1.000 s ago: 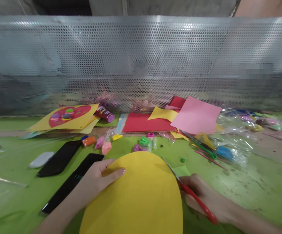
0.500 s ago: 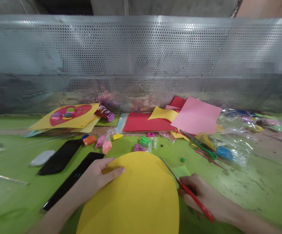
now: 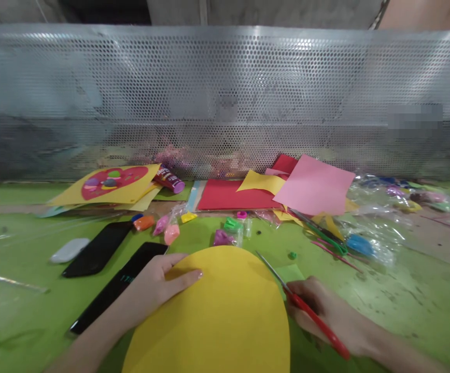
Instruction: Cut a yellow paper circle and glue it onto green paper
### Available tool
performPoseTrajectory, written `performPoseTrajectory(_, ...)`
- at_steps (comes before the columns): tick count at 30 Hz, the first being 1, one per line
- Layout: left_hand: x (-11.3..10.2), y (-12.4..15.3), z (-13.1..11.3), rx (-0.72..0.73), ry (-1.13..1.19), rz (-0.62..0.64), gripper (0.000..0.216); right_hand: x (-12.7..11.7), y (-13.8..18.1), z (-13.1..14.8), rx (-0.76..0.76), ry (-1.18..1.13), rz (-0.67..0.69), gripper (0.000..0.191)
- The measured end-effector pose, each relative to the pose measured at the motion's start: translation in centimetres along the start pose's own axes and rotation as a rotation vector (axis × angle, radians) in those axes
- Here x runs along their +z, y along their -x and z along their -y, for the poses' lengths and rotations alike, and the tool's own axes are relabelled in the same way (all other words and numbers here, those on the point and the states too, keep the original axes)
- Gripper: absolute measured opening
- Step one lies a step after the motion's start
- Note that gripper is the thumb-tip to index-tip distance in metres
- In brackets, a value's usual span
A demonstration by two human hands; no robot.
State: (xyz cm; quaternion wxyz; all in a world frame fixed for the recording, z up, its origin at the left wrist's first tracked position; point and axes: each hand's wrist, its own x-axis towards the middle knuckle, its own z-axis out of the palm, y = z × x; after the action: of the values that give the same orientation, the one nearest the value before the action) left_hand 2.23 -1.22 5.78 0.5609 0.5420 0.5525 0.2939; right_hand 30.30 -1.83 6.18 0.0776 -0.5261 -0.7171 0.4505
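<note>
Just one oval [image 3: 217, 311], one red scissors [image 3: 314, 318].

Bare green table [image 3: 407, 305] lies open right of the right hand [image 3: 332, 316] and its red scissors [image 3: 305, 306]. Two black phones [image 3: 97, 249] block the left, just beside the left hand [image 3: 155, 285]. Beyond the yellow paper oval [image 3: 217, 316], clay packets [image 3: 170, 233], green scissors [image 3: 322, 235] and plastic bags [image 3: 376, 228] crowd the way to the perforated metal screen [image 3: 225, 93].

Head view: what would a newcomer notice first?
A big yellow paper oval fills the near centre of the green table, the left hand gripping its left edge and the right hand holding red-handled scissors at its right edge. Behind, a pink sheet lies before a perforated metal screen.
</note>
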Motion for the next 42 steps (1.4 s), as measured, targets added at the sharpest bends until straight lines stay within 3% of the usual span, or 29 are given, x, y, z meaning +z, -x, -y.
performPoseTrajectory(6, 0.1, 0.5, -1.2, 0.011, -0.010, 0.037, 0.038, 0.0, -0.1, -0.1, 0.024, -0.002, 0.032, 0.011)
performPoseTrajectory(29, 0.2, 0.5, -1.1, 0.002, -0.035, 0.011, 0.037, 0.1, 0.2, 0.2, 0.033, 0.026, -0.010, 0.009)
performPoseTrajectory(42, 0.1, 0.1, -0.5, 0.002, -0.006, -0.020, 0.037, 0.0, -0.1, -0.2, -0.089, 0.037, -0.016, 0.015)
